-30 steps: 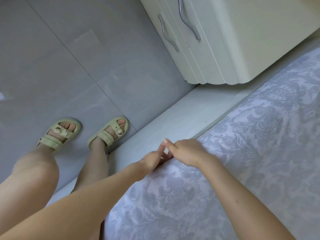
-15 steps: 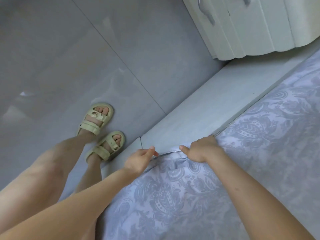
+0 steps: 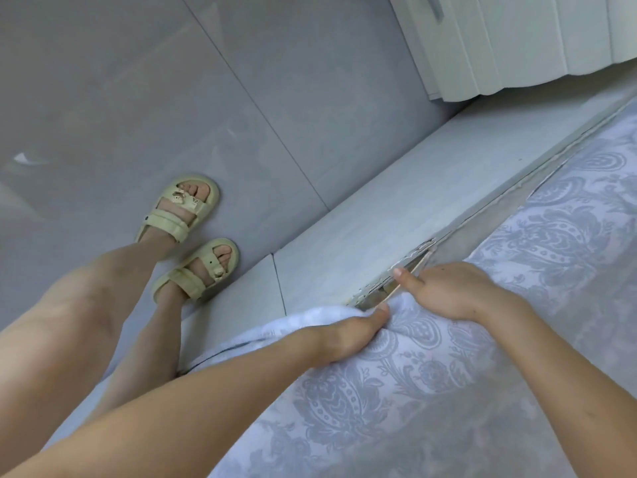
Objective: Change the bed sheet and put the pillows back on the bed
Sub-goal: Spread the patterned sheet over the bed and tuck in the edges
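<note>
Both forearms run in from the bottom edge, cut off above the elbows. The fingers of the right hand [image 3: 448, 291] curl down over the bed's edge out of sight; only its back and outstretched thumb show, so I cannot tell whether it grips anything. The left hand [image 3: 348, 334] is clamped on the bed sheet [image 3: 396, 391], with the thumb on top and the fingers tucked under the raised hem. The cabinet [image 3: 517, 46] is cropped by the top edge, and what lies in the dark slot beside the bed frame [image 3: 362, 236] is hard to make out.

The bed sheet is pale lilac with a grey scrolling leaf pattern. It covers the mattress at lower right, and its near edge is bunched up between the hands, showing a plain white underside.

Half a second ago that edge lay flat against the bed frame and the hands were apart. Now they nearly touch, the hem is lifted, and a chipped strip along the bed frame is uncovered. The sandals [image 3: 186, 208] stand on the grey floor [image 3: 172, 98], just beside the bed frame.
</note>
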The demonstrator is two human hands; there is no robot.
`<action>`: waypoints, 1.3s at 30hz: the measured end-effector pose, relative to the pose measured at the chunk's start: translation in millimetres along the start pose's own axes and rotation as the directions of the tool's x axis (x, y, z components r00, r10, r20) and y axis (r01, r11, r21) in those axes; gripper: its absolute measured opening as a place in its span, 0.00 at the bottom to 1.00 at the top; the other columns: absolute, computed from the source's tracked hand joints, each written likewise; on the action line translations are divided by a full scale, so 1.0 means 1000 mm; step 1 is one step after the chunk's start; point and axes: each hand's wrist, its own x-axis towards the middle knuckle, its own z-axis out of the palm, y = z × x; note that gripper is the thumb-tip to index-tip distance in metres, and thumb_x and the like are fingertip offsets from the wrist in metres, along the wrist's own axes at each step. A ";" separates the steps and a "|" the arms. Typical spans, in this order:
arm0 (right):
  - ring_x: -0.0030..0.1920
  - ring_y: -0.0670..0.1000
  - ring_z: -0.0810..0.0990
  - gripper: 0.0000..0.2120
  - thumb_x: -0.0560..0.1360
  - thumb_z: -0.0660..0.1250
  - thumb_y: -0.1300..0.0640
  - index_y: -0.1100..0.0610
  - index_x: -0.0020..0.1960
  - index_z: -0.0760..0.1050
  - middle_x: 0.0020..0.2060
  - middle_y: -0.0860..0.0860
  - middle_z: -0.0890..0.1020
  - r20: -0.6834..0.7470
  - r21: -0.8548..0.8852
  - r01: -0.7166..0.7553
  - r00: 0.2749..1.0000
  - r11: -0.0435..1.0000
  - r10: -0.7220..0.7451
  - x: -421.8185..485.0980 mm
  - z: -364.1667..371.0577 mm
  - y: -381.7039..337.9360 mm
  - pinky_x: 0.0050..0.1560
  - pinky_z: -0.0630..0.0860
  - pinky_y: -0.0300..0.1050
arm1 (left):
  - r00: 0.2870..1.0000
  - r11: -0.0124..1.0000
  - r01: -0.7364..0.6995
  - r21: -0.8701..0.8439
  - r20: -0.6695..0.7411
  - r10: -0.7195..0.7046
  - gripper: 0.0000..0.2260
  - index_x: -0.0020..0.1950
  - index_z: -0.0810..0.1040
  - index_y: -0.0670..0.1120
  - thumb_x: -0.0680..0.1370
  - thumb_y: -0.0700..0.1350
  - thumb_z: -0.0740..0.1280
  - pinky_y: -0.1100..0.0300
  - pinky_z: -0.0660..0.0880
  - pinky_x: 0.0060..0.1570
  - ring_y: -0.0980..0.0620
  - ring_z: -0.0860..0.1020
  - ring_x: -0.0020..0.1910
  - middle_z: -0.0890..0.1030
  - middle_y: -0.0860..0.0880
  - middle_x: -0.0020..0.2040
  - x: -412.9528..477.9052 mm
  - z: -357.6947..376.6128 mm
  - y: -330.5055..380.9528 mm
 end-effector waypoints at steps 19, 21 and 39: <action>0.55 0.56 0.76 0.36 0.80 0.37 0.37 0.53 0.45 0.80 0.42 0.51 0.80 -0.180 0.079 0.144 0.975 0.987 -0.128 0.019 0.033 -0.060 0.58 0.64 0.48 | 0.834 0.988 0.097 0.119 -0.551 -0.015 0.22 0.57 0.78 0.55 0.81 0.61 0.47 0.57 0.64 0.60 0.53 0.69 0.62 0.72 0.55 0.62 -0.061 -0.073 -0.098; 0.50 0.53 0.76 0.35 0.80 0.37 0.38 0.52 0.41 0.80 0.41 0.49 0.82 -0.252 0.062 0.218 0.948 0.974 -0.196 0.004 0.052 -0.079 0.65 0.61 0.48 | 0.853 0.984 0.151 0.098 -0.516 -0.080 0.20 0.57 0.76 0.57 0.81 0.62 0.48 0.56 0.65 0.63 0.52 0.69 0.62 0.73 0.55 0.64 -0.060 -0.082 -0.120; 0.73 0.54 0.63 0.35 0.78 0.36 0.34 0.51 0.72 0.66 0.73 0.52 0.66 0.226 -0.049 0.085 0.972 0.995 -0.072 -0.004 0.094 -0.185 0.68 0.61 0.48 | 0.932 0.940 0.211 0.270 -0.344 -0.110 0.24 0.45 0.79 0.50 0.80 0.63 0.50 0.60 0.68 0.58 0.52 0.77 0.53 0.81 0.53 0.48 -0.109 -0.122 -0.203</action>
